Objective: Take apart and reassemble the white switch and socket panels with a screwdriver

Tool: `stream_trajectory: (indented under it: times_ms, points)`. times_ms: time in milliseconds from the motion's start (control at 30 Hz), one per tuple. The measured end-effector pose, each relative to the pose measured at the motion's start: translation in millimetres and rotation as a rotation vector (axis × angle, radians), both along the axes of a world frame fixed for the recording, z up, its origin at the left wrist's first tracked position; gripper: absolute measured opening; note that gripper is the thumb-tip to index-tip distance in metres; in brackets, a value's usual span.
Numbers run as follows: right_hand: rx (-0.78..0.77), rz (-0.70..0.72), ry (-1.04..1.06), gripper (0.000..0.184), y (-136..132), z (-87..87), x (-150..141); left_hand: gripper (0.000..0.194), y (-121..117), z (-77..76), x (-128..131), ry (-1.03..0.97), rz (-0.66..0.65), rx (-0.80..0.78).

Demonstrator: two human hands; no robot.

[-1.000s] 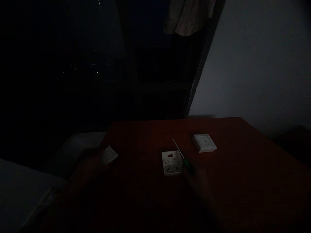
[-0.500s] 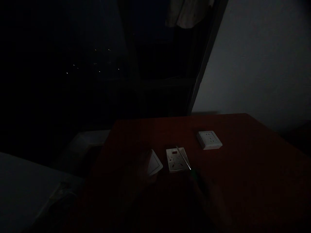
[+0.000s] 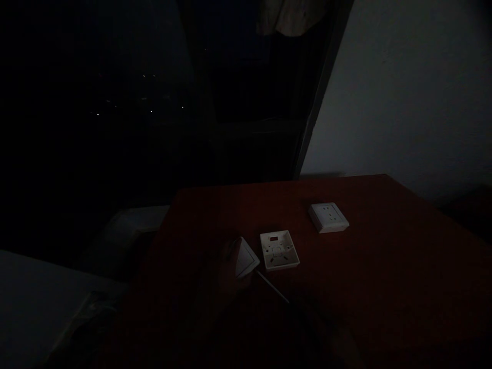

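My left hand [image 3: 227, 271] grips a white square switch plate [image 3: 246, 259], held tilted a little above the table. A screwdriver [image 3: 272, 286] is in my right hand [image 3: 319, 323], which is very dark and hard to make out. The tip of its metal shaft reaches the lower right corner of the plate; whether it touches cannot be told. Just right of the plate lies an open white mounting box [image 3: 280, 251], hollow side up, with slots and holes in its base.
A white wall socket on its box [image 3: 329, 218] sits farther back on the reddish-brown table [image 3: 238, 205]. Behind the table are a dark window [image 3: 253, 92] and a pale wall [image 3: 403, 102]. Cloth [image 3: 295, 18] hangs at the top. The room is very dim.
The screwdriver has moved left and toward me, from over the mounting box to the switch plate's corner. My left hand stays about where it was. The view has shifted slightly.
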State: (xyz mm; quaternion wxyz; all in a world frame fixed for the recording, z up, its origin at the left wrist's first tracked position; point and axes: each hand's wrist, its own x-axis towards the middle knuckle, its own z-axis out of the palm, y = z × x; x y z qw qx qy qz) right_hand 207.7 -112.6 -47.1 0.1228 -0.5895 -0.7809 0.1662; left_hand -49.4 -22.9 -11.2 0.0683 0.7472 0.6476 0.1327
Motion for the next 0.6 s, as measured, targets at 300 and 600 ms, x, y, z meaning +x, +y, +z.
stream_trajectory:
  times_ms: [300, 600]
  points:
    - [0.048, -0.092, 0.143, 0.041, 0.6, 3.7, -4.8, 0.075, 1.9, 1.2, -2.8, -0.023, -0.019, -0.012]
    - [0.133, 0.010, 0.059, 0.045, 2.7, 2.1, -8.3, 0.074, 2.4, 3.4, -2.3, -0.033, -0.023, -0.017]
